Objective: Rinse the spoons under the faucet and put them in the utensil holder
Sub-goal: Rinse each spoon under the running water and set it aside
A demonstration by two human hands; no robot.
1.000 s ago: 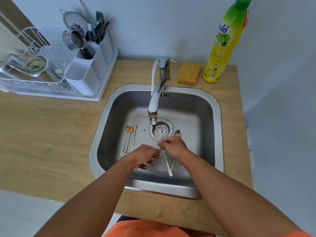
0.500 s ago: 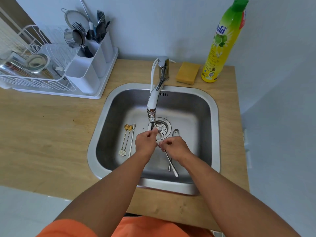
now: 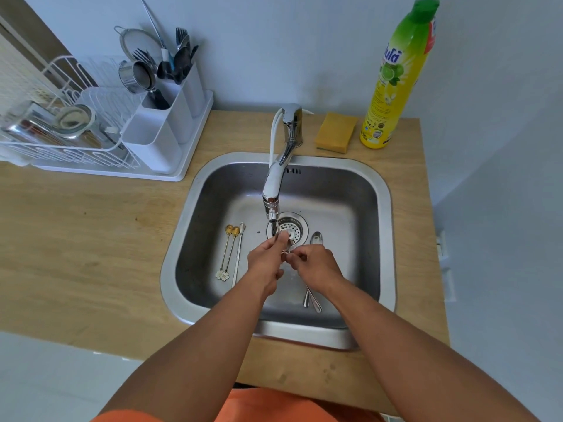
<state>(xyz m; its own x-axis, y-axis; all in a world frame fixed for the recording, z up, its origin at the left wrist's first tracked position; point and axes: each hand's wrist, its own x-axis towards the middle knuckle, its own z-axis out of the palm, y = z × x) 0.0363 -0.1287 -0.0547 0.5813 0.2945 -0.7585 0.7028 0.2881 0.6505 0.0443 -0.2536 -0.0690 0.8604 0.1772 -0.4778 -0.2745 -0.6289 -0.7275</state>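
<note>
both hands are in the middle of the frame, over the sink basin. the right hand (image 3: 316, 268) has its fingers curled, pinching the held spoon (image 3: 313, 300) by the upper handle, and the handle's end pokes out below the wrist toward the lower edge of the basin. the left hand (image 3: 266, 260) is right against it, fingers curled too, thumb and fingertips on the bowl end of that same spoon, just under the faucet (image 3: 280, 166) spout. the bowl itself is mostly hidden by the fingers, and i can't make out a clear stream of water.

out from the hands now: directly above them sits the round drain strainer (image 3: 292, 228). just right of it a plain steel spoon (image 3: 316, 238) lies on the basin floor, its handle running down under the right hand. to the left, three long thin spoons (image 3: 231, 254) lie side by side, two with gold bowls, one silver.

the steel sink (image 3: 182, 239) is set in a pale wooden counter (image 3: 76, 239). upper left of the frame, the white utensil holder (image 3: 170, 117) stands at the end of a white dish rack (image 3: 61, 141), already bristling with forks and dark utensils. behind the sink, upper right, a yellow sponge (image 3: 335, 132) lies flat beside a tall yellow-green dish soap bottle (image 3: 393, 80).
</note>
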